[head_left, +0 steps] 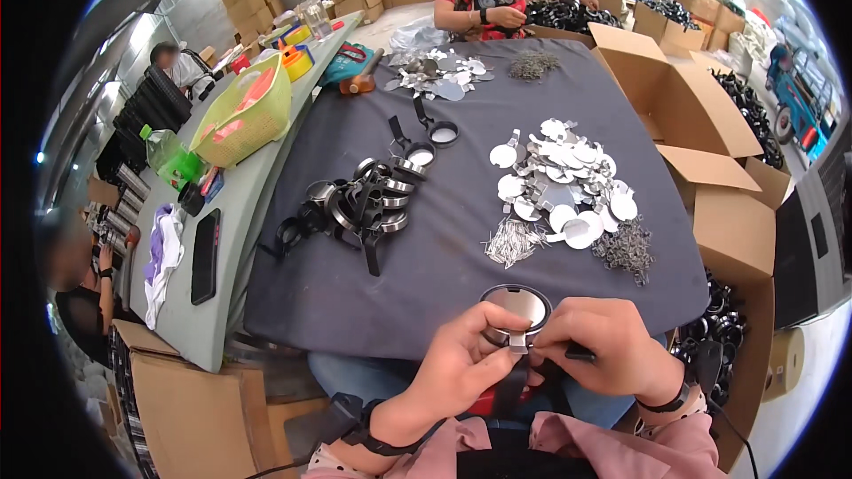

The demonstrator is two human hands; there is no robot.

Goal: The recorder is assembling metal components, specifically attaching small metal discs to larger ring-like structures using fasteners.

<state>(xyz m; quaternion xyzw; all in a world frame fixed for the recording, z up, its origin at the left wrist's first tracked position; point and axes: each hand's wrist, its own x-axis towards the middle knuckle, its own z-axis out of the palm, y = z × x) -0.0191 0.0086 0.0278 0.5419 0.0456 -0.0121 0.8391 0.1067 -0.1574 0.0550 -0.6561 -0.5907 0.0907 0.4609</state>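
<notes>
The black-rimmed silver disc point(515, 304) is right between the two hands, at the near edge of the table point(328, 319); its long way runs from the round end, farther off, back toward the body; the left hand point(454, 362) is pinched on it by the silver clip point(518, 344), and the right hand point(612, 353) is up close on the other side, but I cannot tell what its fingers grip. I count one disc held, two heaps of silver plates point(568, 168), one heap of pins point(513, 244), one heap of springs point(626, 250); the black rings point(368, 204) are too tangled to count.
</notes>
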